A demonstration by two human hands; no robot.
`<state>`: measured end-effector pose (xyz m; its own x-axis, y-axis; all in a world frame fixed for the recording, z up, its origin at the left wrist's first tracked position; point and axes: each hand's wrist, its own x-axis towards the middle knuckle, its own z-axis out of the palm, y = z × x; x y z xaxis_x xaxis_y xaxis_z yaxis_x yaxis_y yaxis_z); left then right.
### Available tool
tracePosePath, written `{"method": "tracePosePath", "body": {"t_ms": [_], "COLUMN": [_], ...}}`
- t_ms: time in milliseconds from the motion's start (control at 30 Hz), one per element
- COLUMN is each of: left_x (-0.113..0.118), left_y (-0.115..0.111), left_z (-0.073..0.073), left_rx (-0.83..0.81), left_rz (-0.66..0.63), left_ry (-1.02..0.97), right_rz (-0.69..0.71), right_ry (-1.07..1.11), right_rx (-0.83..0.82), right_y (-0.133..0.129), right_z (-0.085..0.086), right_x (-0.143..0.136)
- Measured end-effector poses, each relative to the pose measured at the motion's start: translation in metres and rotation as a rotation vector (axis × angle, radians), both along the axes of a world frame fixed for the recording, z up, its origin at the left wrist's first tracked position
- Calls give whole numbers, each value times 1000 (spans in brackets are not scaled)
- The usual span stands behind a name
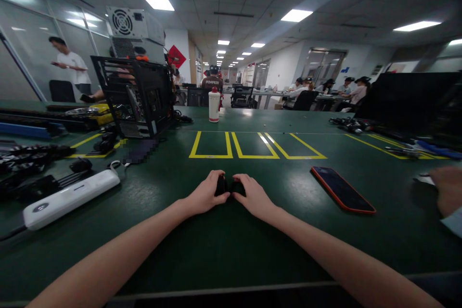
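Near the middle of the green table, my left hand [211, 192] curls around a small black object [221, 185], thumb on the near side and fingers on the far side. Just to its right, my right hand [251, 194] grips a small black rounded piece [238, 187] the same way. The two black things are close together, with a narrow dark gap between them. Fingers cover most of both, so their exact kind cannot be made out. Both hands appear to rest at table height.
Beyond my hands, yellow tape outlines [211, 156] mark the green table [231, 250]. A phone [342, 189] lies right, near another person's hand [449, 187]. To the left are a white power strip [72, 198], cables and an open computer case [144, 98]. A white bottle [214, 106] stands farther back.
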<state>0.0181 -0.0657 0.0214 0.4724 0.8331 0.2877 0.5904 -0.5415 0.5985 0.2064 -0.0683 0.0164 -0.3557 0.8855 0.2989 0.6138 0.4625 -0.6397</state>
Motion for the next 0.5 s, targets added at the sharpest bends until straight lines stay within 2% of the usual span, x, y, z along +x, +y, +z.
{"method": "tracePosePath", "body": {"t_ms": [167,267,400,500], "left_x": [-4,-4,-2,-2], "left_y": [-68,-104,-134,-145], "left_z": [14,22,27,21], "left_rx": [-112,-165,-152,-227], "left_rz": [-171,-246,-248,-137], "left_ry": [47,109,245,254], "right_rz": [185,203,235,231], "right_ry": [34,156,294,383], "right_rx": [-165,-312,-411,-454], "right_y": [-70,-102,-125,-139], "right_z": [12,11,-2,-13], "right_x": [3,3,-2,-10]}}
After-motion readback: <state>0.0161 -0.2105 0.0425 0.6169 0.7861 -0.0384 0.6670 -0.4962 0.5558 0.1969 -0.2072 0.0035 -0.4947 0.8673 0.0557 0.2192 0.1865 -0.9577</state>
